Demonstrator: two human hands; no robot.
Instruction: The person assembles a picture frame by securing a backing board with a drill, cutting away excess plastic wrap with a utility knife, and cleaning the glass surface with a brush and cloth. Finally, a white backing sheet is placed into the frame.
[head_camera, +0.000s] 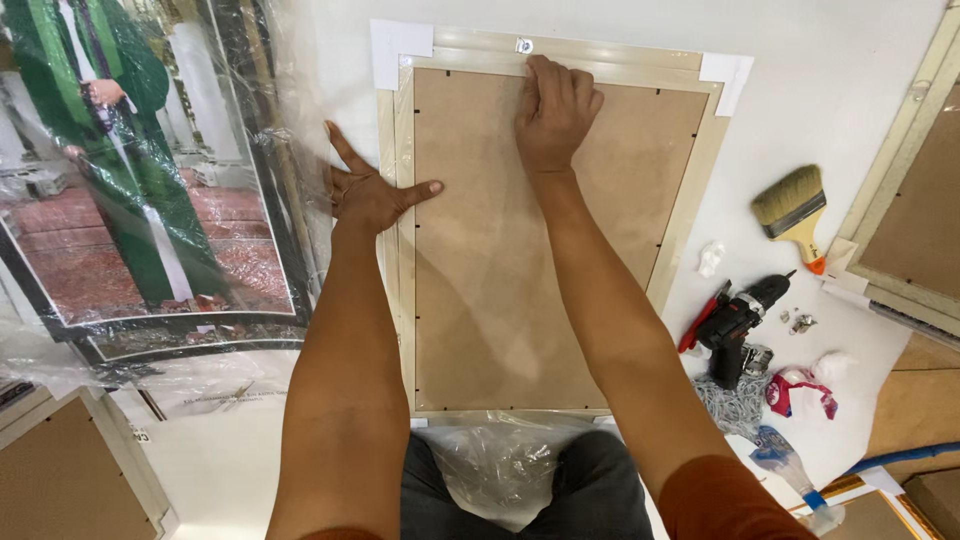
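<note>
Frame (545, 240) face down, long axis pointing away.

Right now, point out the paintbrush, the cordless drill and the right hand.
paintbrush (790, 203), head view, on its pale bristles.
cordless drill (735, 322), head view, on its black body.
right hand (553, 112), head view, on the back of the hand, pressed on the frame's top edge.

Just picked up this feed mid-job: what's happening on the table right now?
A person leans over a cream picture frame lying face down, its brown backing board up. The left hand presses flat on the frame's left edge, thumb on the board. The right hand presses near the top edge, just under a small metal hanger. Neither hand holds a tool. A cordless drill and a paintbrush lie to the right; a plastic-wrapped framed picture lies to the left.
</note>
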